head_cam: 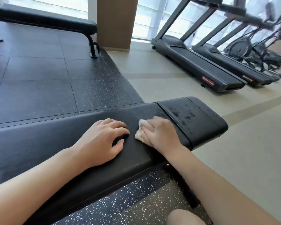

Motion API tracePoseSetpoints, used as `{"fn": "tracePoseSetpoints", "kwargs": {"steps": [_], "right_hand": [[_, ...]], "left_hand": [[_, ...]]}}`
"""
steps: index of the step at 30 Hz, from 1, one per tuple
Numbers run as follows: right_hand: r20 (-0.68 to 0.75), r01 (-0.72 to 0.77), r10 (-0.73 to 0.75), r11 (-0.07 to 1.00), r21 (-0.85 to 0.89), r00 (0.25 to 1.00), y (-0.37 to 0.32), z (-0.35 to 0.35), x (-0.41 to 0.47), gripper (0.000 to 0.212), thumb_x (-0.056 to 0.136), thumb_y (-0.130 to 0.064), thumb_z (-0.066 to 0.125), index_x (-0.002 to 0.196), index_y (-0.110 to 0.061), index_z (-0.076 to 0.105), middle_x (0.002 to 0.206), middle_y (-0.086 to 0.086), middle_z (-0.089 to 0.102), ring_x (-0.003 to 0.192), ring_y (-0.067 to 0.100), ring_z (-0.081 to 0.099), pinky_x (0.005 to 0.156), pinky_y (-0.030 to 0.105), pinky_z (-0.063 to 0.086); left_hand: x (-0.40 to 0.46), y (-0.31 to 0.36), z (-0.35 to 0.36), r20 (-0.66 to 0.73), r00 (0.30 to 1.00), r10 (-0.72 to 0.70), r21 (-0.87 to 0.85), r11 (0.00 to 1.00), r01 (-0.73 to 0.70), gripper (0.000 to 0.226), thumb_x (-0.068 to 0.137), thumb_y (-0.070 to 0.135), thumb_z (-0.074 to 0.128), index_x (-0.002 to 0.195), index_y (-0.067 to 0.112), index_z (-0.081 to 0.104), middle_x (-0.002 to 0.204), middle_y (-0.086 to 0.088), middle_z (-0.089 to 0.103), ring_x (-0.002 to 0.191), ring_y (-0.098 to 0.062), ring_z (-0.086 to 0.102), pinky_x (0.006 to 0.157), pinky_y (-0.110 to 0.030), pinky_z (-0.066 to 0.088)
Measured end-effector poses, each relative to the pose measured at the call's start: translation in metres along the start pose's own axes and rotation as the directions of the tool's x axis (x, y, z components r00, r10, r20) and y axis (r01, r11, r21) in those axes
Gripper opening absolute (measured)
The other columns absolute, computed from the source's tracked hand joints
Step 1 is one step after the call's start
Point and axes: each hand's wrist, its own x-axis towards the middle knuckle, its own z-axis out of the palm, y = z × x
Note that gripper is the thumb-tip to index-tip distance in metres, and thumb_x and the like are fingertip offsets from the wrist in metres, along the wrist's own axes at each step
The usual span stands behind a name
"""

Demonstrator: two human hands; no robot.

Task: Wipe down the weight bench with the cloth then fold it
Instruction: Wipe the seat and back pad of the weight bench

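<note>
Weight bench (pixel 75 143): long axis ran left-right; spotted end pad (unwiped, seemingly) lay just beyond right hand (pixel 159 133). Right hand pressed crumpled cloth (pixel 140 133) flat. Left hand (pixel 101 140): spread, empty, alongside.

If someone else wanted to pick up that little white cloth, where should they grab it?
Probably the bunched edge of the cloth peeking out on its left, coming from the side of the left hand. The right hand presses the rest flat on the bench, so only that crumpled edge is free to pinch.

two benches (pixel 81 140), two treadmills (pixel 199 62), one cloth (pixel 140 132)
</note>
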Motion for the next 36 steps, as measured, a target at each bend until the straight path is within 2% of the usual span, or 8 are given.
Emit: {"fn": "tracePoseSetpoints", "kwargs": {"steps": [4,9,12,16,24,29,32,36], "right_hand": [[0.024,-0.022,0.023,0.999,-0.027,0.999,-0.013,0.024,0.076,0.038,0.093,-0.030,0.060,0.059,-0.020,0.048,0.059,0.000,0.042,0.069,0.034,0.053,0.061,0.034,0.031],[0.028,-0.120,0.122,0.991,-0.065,0.992,-0.025,0.038,0.112,0.036,0.092,-0.030,0.053,0.060,-0.012,0.051,0.058,0.005,0.044,0.073,0.033,0.046,0.064,0.031,0.028],[0.050,-0.051,0.054,0.998,-0.043,0.997,-0.025,0.027,0.090,0.034,0.094,-0.033,0.057,0.070,-0.011,0.064,0.072,0.009,0.064,0.076,0.030,0.056,0.064,0.033,0.034],[0.009,0.134,-0.134,0.991,0.016,0.991,-0.021,0.003,0.020,0.025,0.088,-0.041,0.056,0.079,-0.021,0.066,0.066,0.000,0.055,0.067,0.024,0.056,0.060,0.032,0.039],[0.073,0.119,-0.128,0.986,0.117,0.989,0.003,-0.039,-0.085,0.012,0.095,-0.025,0.071,0.105,-0.029,0.076,0.081,-0.012,0.056,0.081,0.005,0.062,0.079,0.016,0.047],[0.056,0.114,-0.118,0.991,0.067,0.991,-0.002,-0.014,-0.027,0.018,0.090,-0.032,0.067,0.075,-0.031,0.058,0.067,-0.007,0.043,0.061,0.012,0.049,0.061,0.032,0.043],[0.046,0.096,-0.097,0.995,0.011,0.994,-0.010,0.017,0.039,0.024,0.091,-0.036,0.064,0.074,-0.019,0.069,0.065,-0.004,0.050,0.065,0.019,0.053,0.063,0.033,0.039],[0.077,0.058,-0.054,0.997,-0.057,0.996,-0.031,0.049,0.113,0.039,0.092,-0.035,0.060,0.059,-0.014,0.054,0.063,-0.002,0.049,0.068,0.026,0.051,0.064,0.035,0.039]], "left_hand": [[-0.001,-0.001,0.003,-0.035,0.999,-0.018,-0.015,1.000,0.017,0.036,0.091,0.042,0.050,0.119,0.038,0.071,0.128,0.018,0.064,0.122,-0.013,0.056,0.106,-0.039,0.045],[0.000,0.000,0.004,-0.039,0.999,-0.026,-0.021,0.999,0.025,0.036,0.091,0.041,0.049,0.120,0.038,0.071,0.129,0.018,0.064,0.124,-0.012,0.055,0.108,-0.040,0.044],[0.000,0.001,0.005,-0.037,0.999,-0.029,-0.028,0.999,0.028,0.038,0.091,0.042,0.048,0.120,0.037,0.072,0.130,0.017,0.065,0.124,-0.012,0.055,0.109,-0.042,0.044],[-0.002,0.000,0.004,-0.032,0.999,-0.036,-0.039,0.999,0.035,0.038,0.090,0.042,0.050,0.121,0.037,0.072,0.132,0.018,0.064,0.126,-0.011,0.055,0.110,-0.041,0.044],[-0.002,0.002,0.004,-0.040,0.998,-0.046,-0.046,0.998,0.044,0.041,0.089,0.047,0.045,0.119,0.038,0.072,0.132,0.018,0.065,0.126,-0.011,0.055,0.111,-0.040,0.043],[-0.002,0.001,0.005,-0.040,0.998,-0.053,-0.043,0.998,0.051,0.039,0.088,0.045,0.048,0.118,0.038,0.072,0.130,0.017,0.066,0.123,-0.013,0.057,0.108,-0.038,0.044],[-0.002,0.002,0.005,-0.034,0.998,-0.045,-0.022,0.999,0.044,0.039,0.088,0.044,0.050,0.119,0.037,0.072,0.129,0.017,0.066,0.122,-0.014,0.057,0.107,-0.039,0.045],[0.000,0.002,0.005,-0.026,0.999,-0.047,-0.013,0.999,0.046,0.039,0.088,0.045,0.049,0.118,0.037,0.072,0.130,0.016,0.066,0.122,-0.014,0.057,0.107,-0.041,0.045]]}}
